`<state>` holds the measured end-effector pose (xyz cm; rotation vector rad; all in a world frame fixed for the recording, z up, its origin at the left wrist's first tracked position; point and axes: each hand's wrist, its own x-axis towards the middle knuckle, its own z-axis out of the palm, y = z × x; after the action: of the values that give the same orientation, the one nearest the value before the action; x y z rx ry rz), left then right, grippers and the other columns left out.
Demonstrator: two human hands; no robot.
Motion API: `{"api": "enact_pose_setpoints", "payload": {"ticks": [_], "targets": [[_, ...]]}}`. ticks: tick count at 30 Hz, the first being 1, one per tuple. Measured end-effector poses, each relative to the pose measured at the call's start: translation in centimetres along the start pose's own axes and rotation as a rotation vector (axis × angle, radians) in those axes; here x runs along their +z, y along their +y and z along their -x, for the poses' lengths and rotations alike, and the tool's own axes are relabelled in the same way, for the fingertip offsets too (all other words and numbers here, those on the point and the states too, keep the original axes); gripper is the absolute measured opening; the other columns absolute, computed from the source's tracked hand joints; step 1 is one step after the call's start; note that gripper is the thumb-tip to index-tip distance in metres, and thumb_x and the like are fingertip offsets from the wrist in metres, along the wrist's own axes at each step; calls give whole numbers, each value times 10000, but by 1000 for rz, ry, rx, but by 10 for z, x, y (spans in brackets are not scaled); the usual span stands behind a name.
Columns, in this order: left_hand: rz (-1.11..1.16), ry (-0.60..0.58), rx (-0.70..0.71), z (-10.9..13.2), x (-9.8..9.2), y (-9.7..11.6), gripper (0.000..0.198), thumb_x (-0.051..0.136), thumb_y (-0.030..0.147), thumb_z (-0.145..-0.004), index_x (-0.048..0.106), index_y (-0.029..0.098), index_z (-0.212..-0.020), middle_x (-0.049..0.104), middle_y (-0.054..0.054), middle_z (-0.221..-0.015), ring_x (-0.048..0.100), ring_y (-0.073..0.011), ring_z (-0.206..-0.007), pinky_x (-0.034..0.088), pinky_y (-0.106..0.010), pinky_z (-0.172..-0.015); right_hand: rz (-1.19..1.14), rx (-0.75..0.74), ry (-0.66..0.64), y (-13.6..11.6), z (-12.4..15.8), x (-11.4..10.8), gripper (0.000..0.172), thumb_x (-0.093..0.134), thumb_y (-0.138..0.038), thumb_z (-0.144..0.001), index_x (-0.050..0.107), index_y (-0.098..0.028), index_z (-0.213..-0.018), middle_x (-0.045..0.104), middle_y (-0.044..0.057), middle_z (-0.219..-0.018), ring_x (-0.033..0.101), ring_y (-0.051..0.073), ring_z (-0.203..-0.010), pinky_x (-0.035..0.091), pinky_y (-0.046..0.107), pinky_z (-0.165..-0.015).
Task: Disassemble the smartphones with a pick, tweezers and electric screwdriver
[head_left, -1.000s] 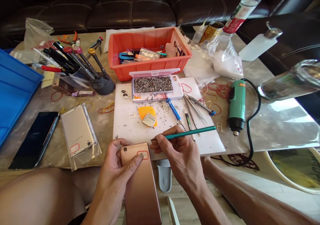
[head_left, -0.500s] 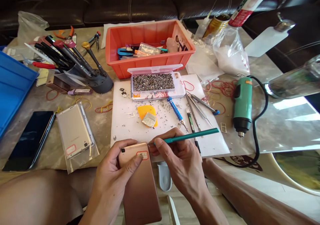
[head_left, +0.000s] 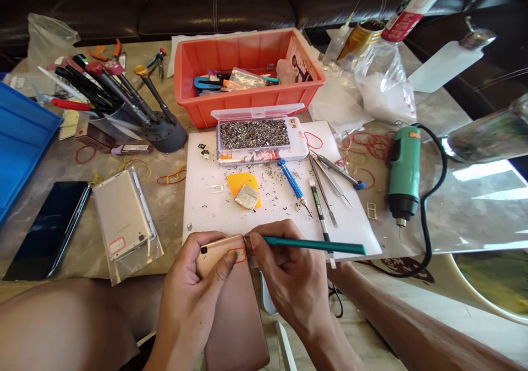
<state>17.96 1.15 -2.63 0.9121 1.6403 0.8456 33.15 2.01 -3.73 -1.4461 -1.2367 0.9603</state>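
My left hand (head_left: pixel 190 291) grips a rose-gold phone (head_left: pixel 231 310) back side up at the bottom centre, thumb on a red-bordered sticker near its top edge. My right hand (head_left: pixel 289 274) pinches a teal slender tool (head_left: pixel 313 245), whose tip meets the phone's top right corner. The tool's shaft lies almost level, pointing right. Both hands hover over the near edge of a white work mat (head_left: pixel 272 195) strewn with tiny screws.
On the mat lie a clear screw box (head_left: pixel 256 135), a yellow pick (head_left: pixel 242 183), a blue screwdriver (head_left: pixel 292 179) and tweezers (head_left: pixel 330 173). An orange bin (head_left: pixel 247 76) stands behind. A tool stand (head_left: pixel 160 131), bagged phone (head_left: pixel 121 217) and black phone (head_left: pixel 49 230) sit left; a green rotary tool (head_left: pixel 404 175) right.
My right hand has lowered the teal tool from a rising slant to nearly level, its tip now at the phone's top right corner. The phone has tilted slightly in my left hand.
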Motion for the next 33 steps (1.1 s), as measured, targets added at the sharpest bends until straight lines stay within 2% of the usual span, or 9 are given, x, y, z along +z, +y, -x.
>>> {"api": "enact_pose_setpoints", "payload": {"ticks": [6,10,13,16,18,20,27,33], "targets": [[-56,4,62,-1,3,-3,400,806,552,-812,689,237,-1028,798,-44,-961,748,-236,-893,576,-292,-762,212,-228,28,6,6,4,106,620,-151,-976,621,-217,-892,710,-4,-785,692,138,-657,540,241,-607],[-31,5,49,-2,4,-5,397,806,552,-821,687,235,-1028,792,-39,-971,737,-223,-893,561,-280,-752,255,-244,25,4,7,6,126,607,-129,-982,618,-212,-887,728,12,-832,715,149,-725,546,252,-675],[10,-7,42,-4,5,-5,397,817,548,-812,683,235,-1015,786,-30,-970,734,-214,-889,560,-270,-736,251,-135,5,-1,2,5,133,618,-154,-968,635,-210,-848,717,2,-766,692,148,-663,524,249,-630],[44,-28,46,-6,4,-5,391,823,536,-813,670,238,-1013,781,-21,-985,731,-219,-938,562,-282,-795,151,96,-95,-8,-7,1,141,640,-214,-952,650,-205,-812,677,-25,-653,620,127,-544,454,227,-516],[34,-33,46,-6,3,-5,387,828,528,-811,660,236,-1002,780,-16,-972,728,-222,-945,557,-288,-812,49,236,-171,-14,-13,-4,153,648,-252,-945,651,-200,-801,668,-29,-626,613,126,-542,437,221,-498],[1,-33,38,-7,1,-4,384,830,521,-813,659,233,-1001,781,-15,-969,725,-223,-943,551,-289,-811,-42,310,-219,-18,-18,-7,163,653,-277,-937,651,-194,-797,685,-16,-647,642,138,-588,461,224,-523],[45,-60,18,-4,-3,-3,385,848,500,-804,652,228,-994,786,-7,-942,735,-209,-896,551,-280,-778,-285,374,-268,-14,-20,-10,251,726,-414,-905,652,-195,-807,730,25,-717,703,178,-700,592,292,-661],[166,-93,-8,-4,-3,-4,390,869,459,-796,618,224,-980,779,16,-895,731,-174,-833,533,-242,-739,-396,392,-260,-7,-19,-12,296,788,-458,-888,673,-193,-826,757,28,-755,712,162,-716,611,293,-713]]}}
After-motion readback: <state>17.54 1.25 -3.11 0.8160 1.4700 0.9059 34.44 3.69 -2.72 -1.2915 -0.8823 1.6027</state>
